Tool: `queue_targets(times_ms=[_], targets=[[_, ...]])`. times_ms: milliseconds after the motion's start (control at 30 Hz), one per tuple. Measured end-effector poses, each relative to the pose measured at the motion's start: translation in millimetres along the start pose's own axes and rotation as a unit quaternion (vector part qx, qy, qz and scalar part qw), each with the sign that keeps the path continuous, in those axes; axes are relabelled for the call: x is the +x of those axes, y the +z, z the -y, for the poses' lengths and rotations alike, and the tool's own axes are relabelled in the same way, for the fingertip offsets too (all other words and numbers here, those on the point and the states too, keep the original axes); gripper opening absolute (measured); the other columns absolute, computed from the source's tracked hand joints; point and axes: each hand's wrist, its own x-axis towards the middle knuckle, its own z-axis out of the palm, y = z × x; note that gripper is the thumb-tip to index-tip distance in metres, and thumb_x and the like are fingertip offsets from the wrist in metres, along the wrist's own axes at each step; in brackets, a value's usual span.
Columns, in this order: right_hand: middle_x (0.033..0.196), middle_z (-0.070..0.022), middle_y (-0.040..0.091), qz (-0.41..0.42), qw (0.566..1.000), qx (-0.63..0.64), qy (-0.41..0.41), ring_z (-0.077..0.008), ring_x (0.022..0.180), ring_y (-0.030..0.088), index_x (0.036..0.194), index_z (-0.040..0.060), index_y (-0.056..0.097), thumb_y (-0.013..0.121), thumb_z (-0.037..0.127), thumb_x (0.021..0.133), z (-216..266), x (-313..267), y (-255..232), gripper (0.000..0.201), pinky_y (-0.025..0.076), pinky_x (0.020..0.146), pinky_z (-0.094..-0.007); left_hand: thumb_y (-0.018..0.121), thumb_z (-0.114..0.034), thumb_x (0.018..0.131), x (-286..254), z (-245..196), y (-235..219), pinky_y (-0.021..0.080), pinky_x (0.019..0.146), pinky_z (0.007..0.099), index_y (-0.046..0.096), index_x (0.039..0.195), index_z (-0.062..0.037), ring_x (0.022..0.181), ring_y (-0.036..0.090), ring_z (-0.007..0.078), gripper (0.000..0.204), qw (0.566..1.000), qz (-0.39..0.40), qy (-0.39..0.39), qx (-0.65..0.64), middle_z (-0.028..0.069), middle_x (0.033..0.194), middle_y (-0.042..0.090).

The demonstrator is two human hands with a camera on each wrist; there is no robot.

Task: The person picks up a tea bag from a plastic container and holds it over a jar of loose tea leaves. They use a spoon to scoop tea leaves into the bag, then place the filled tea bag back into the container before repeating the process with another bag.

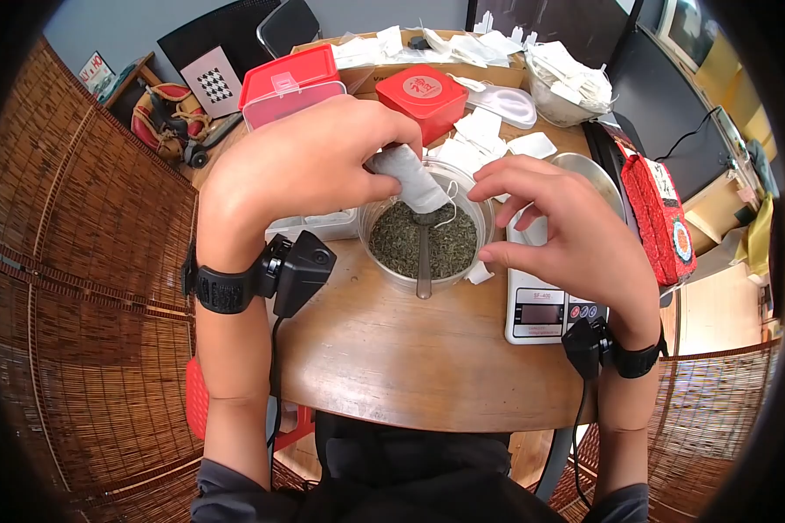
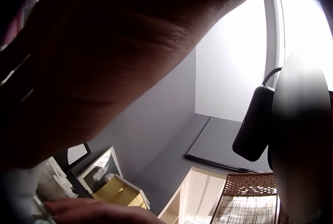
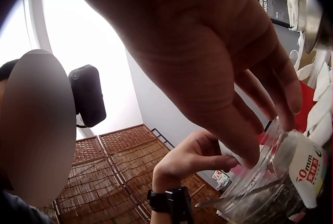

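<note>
Pretty crowded table: 2 boxes up top, a red-lidded clear plastic one [image 1: 292, 74] upper left and a square red one [image 1: 420, 98] upper centre, plus a see-through bowl [image 1: 569, 111] heaped with white pouches upper right. The right hand [image 1: 576, 228], fingers loosely spread, blocks part of the white digital scale [image 1: 523, 298] right of centre. Mid-frame, the left hand [image 1: 310, 159] pinches a soft white fabric pouch [image 1: 420, 185], slightly crumpled, tilted, string dangling, above a round clear tub [image 1: 387, 272] of dried green leaves [image 1: 458, 248] with a metal spoon [image 1: 424, 257] in it.
</note>
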Motion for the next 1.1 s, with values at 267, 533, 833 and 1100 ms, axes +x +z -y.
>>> queue_targets(times_ms=[267,533,833,1100], targets=[[0.100,-0.0103,0.066,0.001,1.000,0.001,-0.002,-0.0240,0.083,0.066,0.110,0.0027,0.066,0.083,0.010,0.078,0.5,-0.3,0.0,0.037,0.053,0.073,-0.0378,0.077,-0.007,0.083,2.8,-0.9,-0.2,0.054,0.074,0.0383,0.065,0.114,-0.0032,0.084,0.068,0.0292,0.034,1.000,-0.003,0.017,-0.010,0.0151,0.091,0.070],[0.099,-0.0103,0.065,0.001,1.000,0.000,-0.012,-0.0236,0.081,0.066,0.110,0.0023,0.066,0.083,0.010,0.078,0.7,-0.3,0.1,0.037,0.052,0.071,-0.0378,0.076,-0.007,0.083,4.2,-1.7,3.1,0.054,0.074,0.0388,0.064,0.114,-0.0015,0.084,0.069,0.0306,0.034,0.999,-0.021,0.036,-0.012,0.0166,0.090,0.070],[0.100,-0.0098,0.065,-0.004,1.000,0.001,-0.014,-0.0232,0.080,0.065,0.110,0.0028,0.065,0.082,0.009,0.078,0.9,-0.8,1.0,0.037,0.052,0.072,-0.0376,0.076,-0.006,0.083,3.7,-0.9,4.5,0.054,0.074,0.0396,0.063,0.112,-0.0009,0.085,0.069,0.0321,0.033,0.999,-0.018,0.032,0.000,0.0175,0.091,0.069],[0.098,-0.0097,0.064,0.000,1.000,-0.007,-0.006,-0.0230,0.080,0.065,0.110,0.0028,0.065,0.083,0.009,0.078,1.7,-1.1,0.4,0.037,0.052,0.071,-0.0376,0.076,-0.006,0.082,5.0,-1.8,6.9,0.054,0.075,0.0399,0.064,0.110,-0.0005,0.085,0.069,0.0335,0.032,0.998,-0.038,0.044,-0.002,0.0179,0.092,0.069]])
